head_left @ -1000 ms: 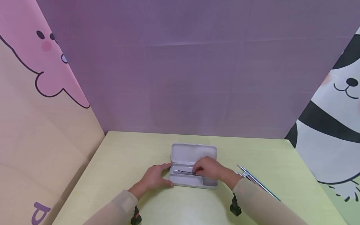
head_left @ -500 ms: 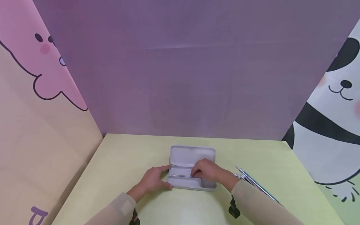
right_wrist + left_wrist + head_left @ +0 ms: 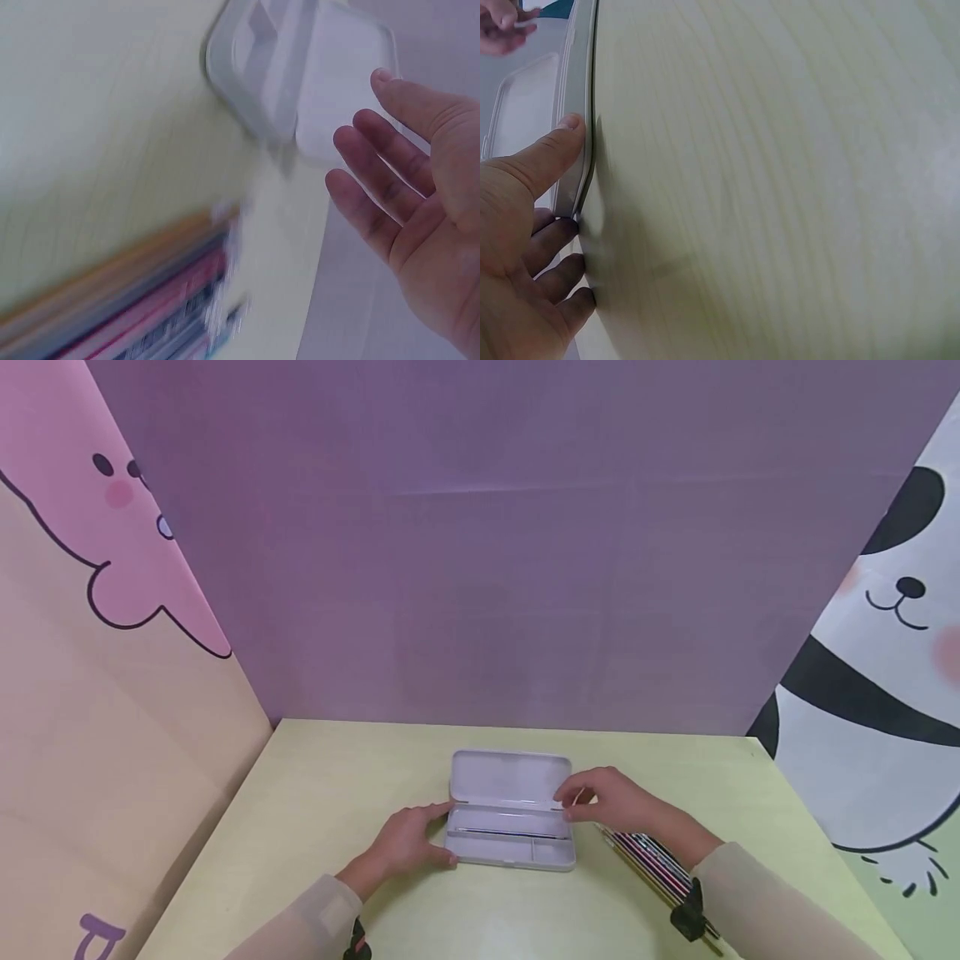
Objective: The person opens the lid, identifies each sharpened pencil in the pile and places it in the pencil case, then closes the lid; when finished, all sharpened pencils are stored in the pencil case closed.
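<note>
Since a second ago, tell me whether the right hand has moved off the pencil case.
Yes. The right hand has moved right, from over the pencil case tray to beside its right end, above the pencils.

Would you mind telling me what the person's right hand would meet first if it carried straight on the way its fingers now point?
Probably the open pencil case: the right hand hovers empty just off its right end, fingers aimed left at the hinge corner. How high the hand is above it is unclear.

An open pencil case (image 3: 512,822) sits mid-table (image 3: 315,793), a hand at each end.

The left hand (image 3: 408,842) touches its left end; the right hand (image 3: 611,800) hovers by its right end, above pencils (image 3: 651,860) lying right of the case.
</note>
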`<state>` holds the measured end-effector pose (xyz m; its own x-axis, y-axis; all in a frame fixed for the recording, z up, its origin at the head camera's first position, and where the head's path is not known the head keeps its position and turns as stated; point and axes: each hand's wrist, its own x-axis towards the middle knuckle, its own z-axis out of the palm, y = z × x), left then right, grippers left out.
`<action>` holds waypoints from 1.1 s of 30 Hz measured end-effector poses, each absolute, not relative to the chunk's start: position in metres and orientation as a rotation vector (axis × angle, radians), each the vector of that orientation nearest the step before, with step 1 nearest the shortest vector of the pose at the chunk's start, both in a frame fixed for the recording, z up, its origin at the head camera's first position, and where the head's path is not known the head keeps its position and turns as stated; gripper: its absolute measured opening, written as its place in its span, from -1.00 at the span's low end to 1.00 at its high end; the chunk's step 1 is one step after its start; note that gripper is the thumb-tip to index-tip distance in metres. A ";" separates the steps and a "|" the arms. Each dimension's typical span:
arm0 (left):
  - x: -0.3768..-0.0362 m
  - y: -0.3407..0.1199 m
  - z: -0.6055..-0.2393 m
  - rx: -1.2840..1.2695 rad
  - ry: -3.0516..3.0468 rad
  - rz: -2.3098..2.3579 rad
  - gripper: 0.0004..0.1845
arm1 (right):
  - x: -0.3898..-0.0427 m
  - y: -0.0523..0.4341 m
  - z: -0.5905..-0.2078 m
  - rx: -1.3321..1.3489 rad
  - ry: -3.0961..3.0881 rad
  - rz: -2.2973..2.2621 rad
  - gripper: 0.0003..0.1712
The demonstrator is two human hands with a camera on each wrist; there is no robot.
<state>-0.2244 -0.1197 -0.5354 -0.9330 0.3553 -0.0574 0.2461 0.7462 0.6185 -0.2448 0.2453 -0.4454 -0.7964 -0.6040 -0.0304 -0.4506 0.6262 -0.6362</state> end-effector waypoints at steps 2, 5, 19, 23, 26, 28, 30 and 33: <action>-0.224 -0.120 -0.537 0.481 2.771 0.949 0.03 | -0.241 0.263 -0.442 -0.829 2.637 -0.918 -0.71; -0.224 -0.121 -0.537 0.479 2.777 0.956 0.04 | -0.236 0.289 -0.439 -0.803 2.675 -0.907 -0.73; -0.226 -0.125 -0.539 0.499 2.794 0.973 0.01 | -0.216 0.378 -0.476 -0.559 2.683 -0.928 -0.70; -0.225 -0.123 -0.540 0.512 2.782 0.977 0.03 | -0.210 0.396 -0.491 -0.451 2.690 -0.944 -0.72; -0.224 -0.122 -0.540 0.522 2.785 0.955 0.03 | -0.208 0.405 -0.500 -0.417 2.696 -0.952 -0.74; -0.224 -0.121 -0.540 0.533 2.791 0.946 0.03 | -0.208 0.408 -0.504 -0.417 2.704 -0.944 -0.74; -0.225 -0.121 -0.539 0.536 2.798 0.940 0.02 | -0.209 0.410 -0.506 -0.428 2.714 -0.945 -0.76; -0.225 -0.121 -0.539 0.541 2.805 0.944 0.02 | -0.209 0.411 -0.506 -0.438 2.712 -0.958 -0.77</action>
<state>-0.2250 -0.1208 -0.5389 -0.9268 0.3753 -0.0116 0.2920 0.7397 0.6063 -0.2092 0.4110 -0.5062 -0.9285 -0.3525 -0.1167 -0.2010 0.7414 -0.6402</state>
